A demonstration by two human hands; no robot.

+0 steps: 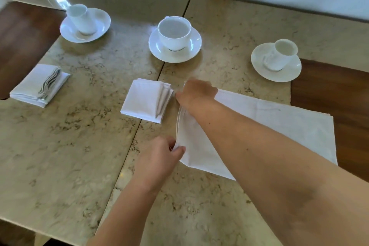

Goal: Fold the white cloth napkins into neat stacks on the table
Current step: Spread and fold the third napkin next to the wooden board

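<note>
We are partway through folding the open napkin (pixel 269 126), which lies flat on the tabletop (pixel 60 146) at about three o'clock from centre. Our left hand (pixel 159 156) pinches its near-left corner; our right hand (pixel 196 94), arm crossed over the cloth, holds the far-left corner, grip curled. Next, we judge, both corners travel rightward together. Two folded stacks (pixel 147 102) sit towards nine o'clock.

no legible text, label, brand, number or sign in the head view — checked the napkins, the cups and saucers, and the stone tabletop; all surfaces plain, nothing printed or marked that can be read.
</note>
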